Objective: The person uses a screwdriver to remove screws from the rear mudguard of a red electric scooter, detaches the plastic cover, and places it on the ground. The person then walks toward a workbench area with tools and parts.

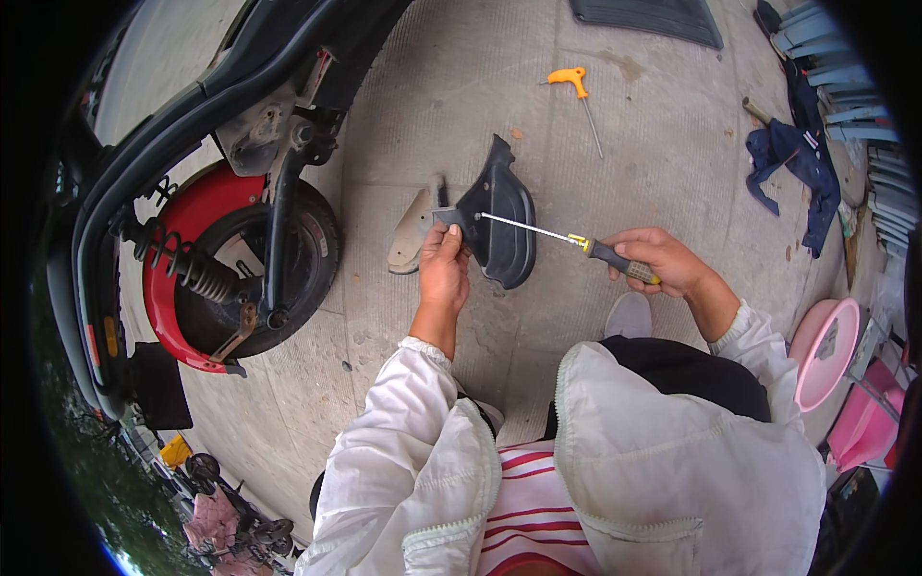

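L hand (445,274), ctr of frame, pinches the L edge of a black molded plastic guard (509,235), thumb on top, fingers mostly hidden beneath. Guard sits mid-frame above the concrete pavement (413,86); can't tell if it's resting on it. Dusty beige piece (411,230) just L of it — unclear whether the two are joined.

R hand (663,264), R of ctr, is wrapped around the dark grip of a long-shaft screwdriver (603,252) w/ yellow accents. Shaft runs up-left, tip at the guard's L part; too small to tell if it's seated in a screw.

Orange T-handle hex key (570,77) lies upper ctr, shaft pointing down. Black ribbed mat (648,12) at top edge, R of ctr. Navy garment (818,178) upper R, near blue stacked stools (836,48).

Left side: scooter w/ red fender (171,278), black tire (322,230) & coil-spring shock absorber (202,274). Pink basin (802,370) at R edge — white shoe (628,315) below the screwdriver.
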Motion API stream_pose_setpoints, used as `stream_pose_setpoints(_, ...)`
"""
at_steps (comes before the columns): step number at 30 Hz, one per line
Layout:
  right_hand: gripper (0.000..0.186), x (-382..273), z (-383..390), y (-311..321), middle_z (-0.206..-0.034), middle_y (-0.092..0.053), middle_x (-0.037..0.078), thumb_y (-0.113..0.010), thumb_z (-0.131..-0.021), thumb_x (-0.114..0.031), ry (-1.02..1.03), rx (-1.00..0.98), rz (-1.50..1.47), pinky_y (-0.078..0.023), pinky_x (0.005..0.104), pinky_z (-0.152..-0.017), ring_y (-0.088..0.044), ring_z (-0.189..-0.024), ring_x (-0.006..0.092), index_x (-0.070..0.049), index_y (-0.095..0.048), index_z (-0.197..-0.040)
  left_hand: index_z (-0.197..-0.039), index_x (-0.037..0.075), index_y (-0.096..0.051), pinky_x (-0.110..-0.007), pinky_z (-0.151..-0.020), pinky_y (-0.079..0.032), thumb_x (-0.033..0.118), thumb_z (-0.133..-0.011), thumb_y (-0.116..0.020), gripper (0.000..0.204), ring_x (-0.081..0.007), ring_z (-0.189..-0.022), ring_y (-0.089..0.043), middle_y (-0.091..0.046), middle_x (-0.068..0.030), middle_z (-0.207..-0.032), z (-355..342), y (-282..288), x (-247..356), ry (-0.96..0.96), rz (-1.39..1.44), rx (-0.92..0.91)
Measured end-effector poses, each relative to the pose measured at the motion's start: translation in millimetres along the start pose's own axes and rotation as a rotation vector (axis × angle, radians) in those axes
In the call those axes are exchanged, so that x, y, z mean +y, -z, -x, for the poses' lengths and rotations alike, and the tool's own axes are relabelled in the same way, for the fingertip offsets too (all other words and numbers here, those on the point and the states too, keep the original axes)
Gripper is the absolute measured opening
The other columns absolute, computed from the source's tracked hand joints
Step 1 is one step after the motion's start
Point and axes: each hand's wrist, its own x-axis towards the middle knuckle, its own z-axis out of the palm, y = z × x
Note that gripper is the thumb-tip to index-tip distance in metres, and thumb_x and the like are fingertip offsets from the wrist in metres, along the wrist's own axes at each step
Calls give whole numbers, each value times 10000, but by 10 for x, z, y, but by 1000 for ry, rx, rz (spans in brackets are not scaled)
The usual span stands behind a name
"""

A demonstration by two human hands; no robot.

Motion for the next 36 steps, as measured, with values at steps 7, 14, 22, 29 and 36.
stream_pose_setpoints(7, 403, 20, -14, 24, -860, -688, 120, -557, -974, -217, 9, -1, -7, -360, 204, -357, -565, -514, 104, 52, -575, -1274, -1162, 54, -593, -279, -857, -504, 138, -1026, -529, 172, -119, -925, -634, -678, -20, -1063, 9, -39, 32, -2, 4, 22)
stream_pose_setpoints(14, 394, -3, -12, -6, -863, -687, 119, -557, -973, -212, 3, -11, -5, -352, 206, -351, -558, -513, 103, 46, -578, -1271, -1049, 86, -607, -240, -758, -468, 127, -1002, -582, 67, -76, -801, -576, -657, 21, -942, 5, -69, 65, -5, 0, 45)
stream_pose_setpoints(22, 482, 113, -65, 228, -831, -662, 168, -469, -1012, -290, -188, -274, -453, -302, 192, -295, -499, -451, 89, 81, -540, -1312, -1019, 102, -611, -241, -737, -439, 130, -991, -605, 40, -77, -797, -552, -634, 33, -894, 13, -62, 161, -2, -120, -7)
stream_pose_setpoints(29, 572, 252, -105, 251, -786, -627, 201, -358, -1046, -335, -319, -380, -669, -314, 197, -280, -467, -391, 92, 139, -447, -1353, -1024, 105, -620, -256, -816, -469, 120, -993, -600, 40, -99, -879, -601, -669, 15, -983, 12, 11, 185, 1, -44, -99)
stream_pose_setpoints(36, 560, 251, -154, 217, -765, -624, 176, -380, -1047, -349, -253, -313, -565, -311, 198, -276, -458, -376, 89, 123, -491, -1326, -1030, 116, -624, -276, -845, -490, 85, -995, -582, 63, -111, -908, -621, -685, 4, -1011, 1, -37, 229, 20, 25, -64)
